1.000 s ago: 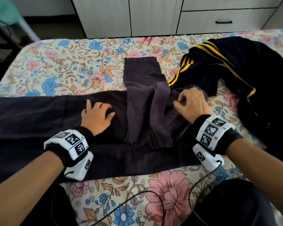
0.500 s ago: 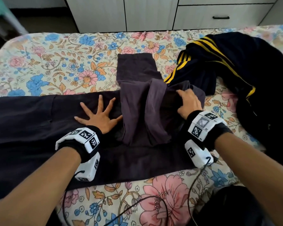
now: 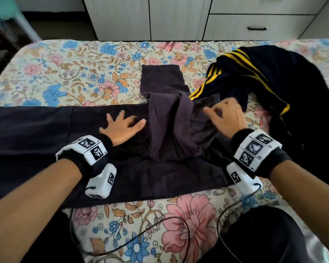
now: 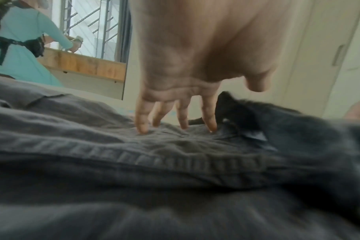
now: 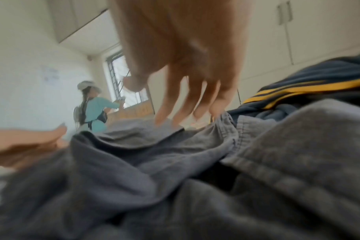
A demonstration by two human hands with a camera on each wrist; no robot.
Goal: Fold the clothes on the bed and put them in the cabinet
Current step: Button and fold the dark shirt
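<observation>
A pair of dark purple-grey trousers point(image 3: 46, 133) lies across the flowered bed point(image 3: 65, 73), one leg point(image 3: 169, 126) folded over the middle and pointing away from me. My left hand point(image 3: 122, 126) lies flat on the trousers with spread fingers point(image 4: 142, 128) pressing the cloth point(image 4: 175, 162). My right hand point(image 3: 226, 114) hovers over the rumpled right part of the trousers point(image 5: 154, 154), fingers point(image 5: 162, 116) straight and just touching the fabric, holding nothing. A black jacket with yellow stripes point(image 3: 273, 78) is heaped at the right.
White cabinet doors point(image 3: 150, 16) and drawers point(image 3: 258, 25) stand beyond the far edge of the bed. Another person in a teal top point(image 5: 94, 112) stands by a window. Cables point(image 3: 160, 230) trail over the near sheet.
My right hand has let go of the fold it gripped and opened above the cloth. The left hand still presses flat, its fingers a little closer together.
</observation>
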